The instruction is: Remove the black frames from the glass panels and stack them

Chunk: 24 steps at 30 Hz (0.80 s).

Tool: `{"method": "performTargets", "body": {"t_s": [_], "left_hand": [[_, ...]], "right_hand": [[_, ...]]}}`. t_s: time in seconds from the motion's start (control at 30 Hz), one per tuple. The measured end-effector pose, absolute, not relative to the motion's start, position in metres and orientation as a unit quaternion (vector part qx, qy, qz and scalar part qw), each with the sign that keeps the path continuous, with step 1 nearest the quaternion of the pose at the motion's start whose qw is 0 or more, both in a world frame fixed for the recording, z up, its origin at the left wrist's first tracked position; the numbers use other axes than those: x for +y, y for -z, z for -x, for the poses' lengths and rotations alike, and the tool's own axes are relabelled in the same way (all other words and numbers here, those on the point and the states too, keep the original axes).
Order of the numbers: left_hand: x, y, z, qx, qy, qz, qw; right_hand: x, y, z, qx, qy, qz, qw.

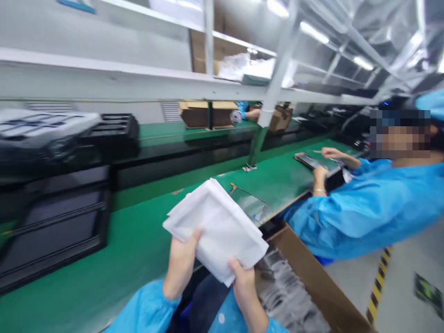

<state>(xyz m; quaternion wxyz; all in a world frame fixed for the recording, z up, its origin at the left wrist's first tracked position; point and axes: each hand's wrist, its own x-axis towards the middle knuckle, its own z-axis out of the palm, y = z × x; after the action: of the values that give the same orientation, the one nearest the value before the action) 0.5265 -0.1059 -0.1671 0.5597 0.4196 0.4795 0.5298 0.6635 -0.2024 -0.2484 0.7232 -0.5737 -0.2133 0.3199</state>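
Observation:
A stack of thin white sheets or pouches (218,226) is held up over the front edge of the green bench (138,259). My left hand (182,261) grips its lower left side, thumb on top. On the lower right edge, my right hand (244,282) pinches the same stack. Behind the stack, a clear flat panel with a dark edge and an orange tab (251,203) lies on the bench. An open cardboard box (312,273) holding many wrapped items stands just right of my right hand.
Black trays (65,217) lie at the left, with wrapped trays (41,134) behind them. A metal post (258,143) rises from the bench. At the right, a person in a blue smock (360,208) handles dark panels (307,161). Cardboard boxes (208,114) stand across the bench.

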Motion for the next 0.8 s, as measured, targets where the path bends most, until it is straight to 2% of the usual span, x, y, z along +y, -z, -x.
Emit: {"method": "performTargets", "body": {"t_s": [0.07, 0.17, 0.37, 0.5, 0.67, 0.8], "left_hand": [[-0.078, 0.150, -0.485, 0.495, -0.569, -0.388, 0.529], [-0.044, 0.141, -0.440, 0.498, -0.567, -0.367, 0.544], [-0.012, 0.169, -0.447, 0.480, -0.540, -0.353, 0.594], [-0.009, 0.167, -0.451, 0.466, -0.562, -0.370, 0.574], [-0.016, 0.138, -0.420, 0.462, -0.595, -0.418, 0.508], [-0.029, 0.126, -0.393, 0.394, -0.575, -0.518, 0.496]], "right_hand": [[-0.173, 0.233, -0.651, -0.260, -0.337, 0.554, 0.715], [-0.122, 0.214, -0.656, -0.316, -0.357, 0.532, 0.699], [-0.035, 0.209, -0.654, -0.414, -0.452, 0.537, 0.580], [-0.021, 0.203, -0.649, -0.439, -0.458, 0.531, 0.562], [-0.031, 0.176, -0.633, -0.502, -0.476, 0.438, 0.575], [-0.036, 0.156, -0.616, -0.525, -0.501, 0.360, 0.586]]}}
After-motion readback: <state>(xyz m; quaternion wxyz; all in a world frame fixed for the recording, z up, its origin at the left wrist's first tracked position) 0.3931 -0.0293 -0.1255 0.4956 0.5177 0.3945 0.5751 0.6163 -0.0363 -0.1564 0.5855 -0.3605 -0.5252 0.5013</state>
